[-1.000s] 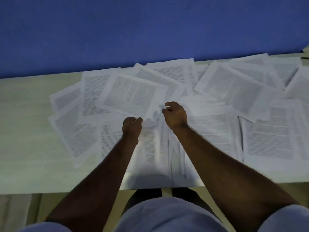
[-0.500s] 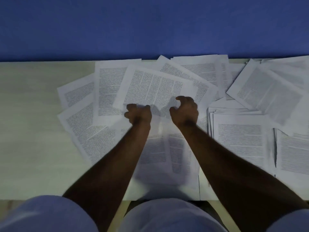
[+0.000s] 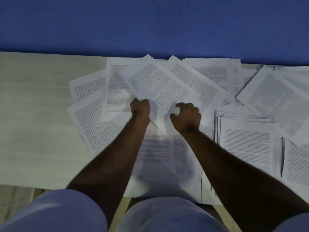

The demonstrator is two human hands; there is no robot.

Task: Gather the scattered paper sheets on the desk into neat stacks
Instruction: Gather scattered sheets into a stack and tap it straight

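Blue wall backs a pale table strewn with over a dozen overlapping white printed sheets. Left hand pinches the tilted top sheet at its near corner. Right hand hovers beside it, fingers curled, its grip holding nothing.

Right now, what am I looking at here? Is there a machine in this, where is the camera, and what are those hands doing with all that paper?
There is no machine here: a person is working with two bare hands. The single camera sits on the person's head and looks forward and down, so the arms reach into view from below. Printed paper sheets lie scattered and overlapping on a pale desk, against a blue wall. A tidier stack sits to the right. The left hand has a grip on the near corner of the tilted top sheet. The right hand is curled over that sheet's near edge; whether it pinches the paper is unclear.
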